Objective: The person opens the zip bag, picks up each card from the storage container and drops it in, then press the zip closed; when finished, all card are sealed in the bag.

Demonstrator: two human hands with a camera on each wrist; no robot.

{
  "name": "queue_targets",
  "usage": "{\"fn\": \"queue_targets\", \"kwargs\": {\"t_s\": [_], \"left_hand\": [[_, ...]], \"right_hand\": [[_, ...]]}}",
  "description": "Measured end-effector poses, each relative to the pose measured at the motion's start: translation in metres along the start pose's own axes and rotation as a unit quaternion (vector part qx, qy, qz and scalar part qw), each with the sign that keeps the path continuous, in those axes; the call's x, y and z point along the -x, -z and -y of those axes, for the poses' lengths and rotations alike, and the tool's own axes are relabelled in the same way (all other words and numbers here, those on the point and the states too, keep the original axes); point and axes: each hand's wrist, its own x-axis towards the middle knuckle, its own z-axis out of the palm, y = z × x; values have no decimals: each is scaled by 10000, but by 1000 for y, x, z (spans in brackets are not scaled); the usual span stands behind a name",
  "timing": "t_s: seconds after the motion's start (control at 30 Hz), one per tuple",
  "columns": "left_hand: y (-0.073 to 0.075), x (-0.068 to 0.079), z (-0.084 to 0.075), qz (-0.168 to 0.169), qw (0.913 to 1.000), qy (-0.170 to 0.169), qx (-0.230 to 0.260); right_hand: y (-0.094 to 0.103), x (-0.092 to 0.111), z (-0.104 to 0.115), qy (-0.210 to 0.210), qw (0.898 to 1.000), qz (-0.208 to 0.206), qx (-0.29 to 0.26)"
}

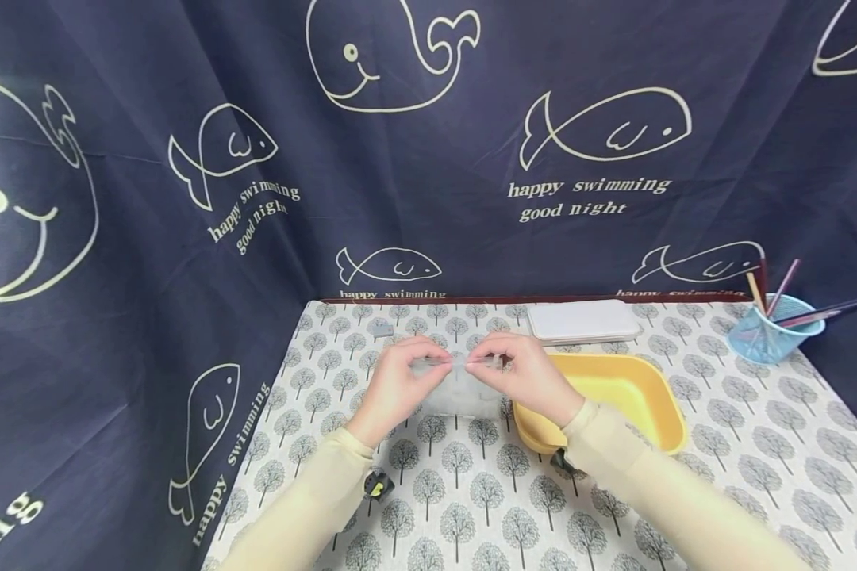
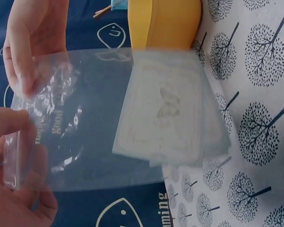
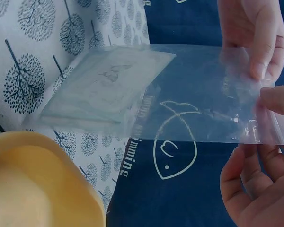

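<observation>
Both hands pinch the top edge of a clear plastic zip bag, which hangs above the tablecloth. My left hand grips its left part between thumb and fingers. A short way along the same edge, my right hand pinches the right part. The left wrist view shows several pale, thin cards stacked at a slant in the bag's lower end, the front one printed with a butterfly. Seen from the right wrist, the same cards lie at the end away from the hands. Whether the seal is fastened is unclear.
A yellow plastic bin stands right of the bag, partly behind the right forearm. Behind it lies a flat white case. A blue mesh cup with pencils stands far right. A small grey-blue block sits back left.
</observation>
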Motion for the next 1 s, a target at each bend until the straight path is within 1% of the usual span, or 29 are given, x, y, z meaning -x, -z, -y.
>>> {"fn": "queue_targets", "kwargs": {"t_s": [0.13,0.23,0.4,0.53,0.67,0.87,0.93,1.0], "left_hand": [[-3,0,-3,-45,10000,73,42],[-5,1,-4,-33,9999,94,112],[-8,0,-5,-85,9999,-1,71],[-10,0,-5,-157,9999,-18,-24],[-12,0,-6,-203,9996,-2,-218],[-14,0,-7,-260,9985,-106,-472],[-14,0,-7,-264,9983,-133,-496],[-13,0,-6,-261,9982,-100,-525]], "right_hand": [[-5,-1,0,-110,9999,-12,-66],[-9,-1,0,-163,9997,-110,-125],[-11,-2,0,-19,9996,-245,-139],[-11,-3,0,92,9997,-183,-147],[-10,-3,0,130,9997,-126,-186],[-10,-3,0,241,9995,-183,-26],[-10,-3,-1,228,9995,-197,-54],[-9,-3,-1,125,9997,-204,-112]]}}
